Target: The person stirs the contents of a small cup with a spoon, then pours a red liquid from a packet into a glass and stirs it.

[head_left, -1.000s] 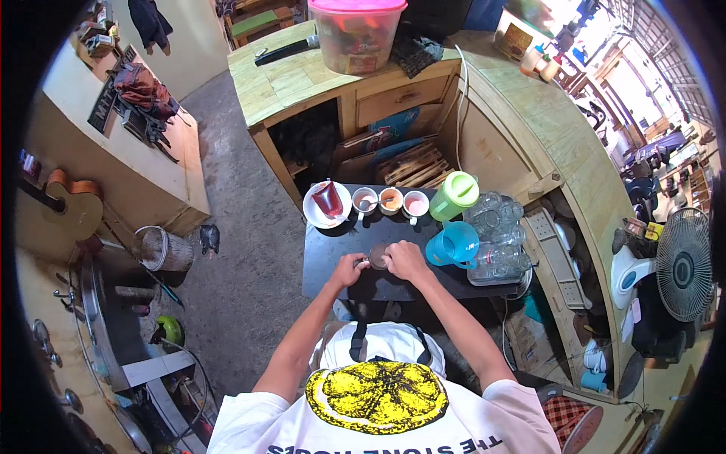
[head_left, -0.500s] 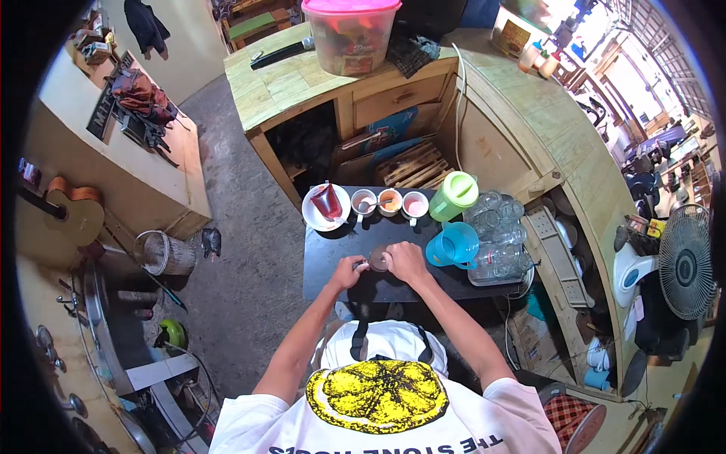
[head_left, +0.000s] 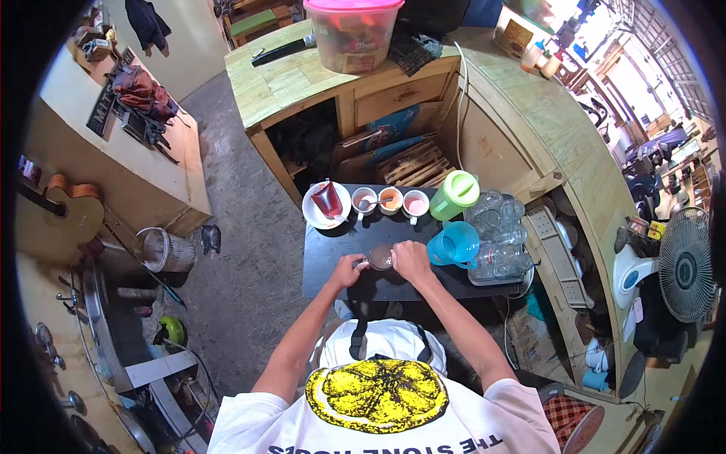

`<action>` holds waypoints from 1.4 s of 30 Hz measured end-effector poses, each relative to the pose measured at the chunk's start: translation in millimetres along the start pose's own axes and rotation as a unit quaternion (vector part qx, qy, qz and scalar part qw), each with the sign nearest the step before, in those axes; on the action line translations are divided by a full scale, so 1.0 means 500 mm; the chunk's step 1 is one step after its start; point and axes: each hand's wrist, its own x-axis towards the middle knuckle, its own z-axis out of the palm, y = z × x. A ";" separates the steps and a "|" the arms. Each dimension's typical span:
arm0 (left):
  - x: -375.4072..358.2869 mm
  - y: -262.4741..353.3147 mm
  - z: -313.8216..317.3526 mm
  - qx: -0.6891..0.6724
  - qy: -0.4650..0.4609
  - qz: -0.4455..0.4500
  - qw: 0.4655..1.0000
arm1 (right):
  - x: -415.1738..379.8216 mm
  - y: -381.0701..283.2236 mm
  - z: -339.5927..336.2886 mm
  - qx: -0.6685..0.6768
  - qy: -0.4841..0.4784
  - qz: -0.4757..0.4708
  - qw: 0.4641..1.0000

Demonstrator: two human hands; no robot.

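Observation:
Over the dark table, a small round brownish object is held between my hands. My left hand is closed on its left side, thumb toward the middle. My right hand has its fingers closed on the right edge. Fine detail of the object is too small to tell. Beyond my hands stand a white plate with a red packet, and three white cups: one, one with orange contents and a spoon, and one.
Right of my hands are a blue pitcher, a lidded green pitcher and several clear glasses on a tray. A wooden counter curves behind the table. A fan stands at the far right.
My right hand has shifted slightly to the right, and more of the round object shows between my hands.

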 end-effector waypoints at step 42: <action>-0.004 0.010 0.001 0.002 0.006 -0.012 1.000 | 0.015 0.014 -0.025 0.004 -0.039 -0.005 0.999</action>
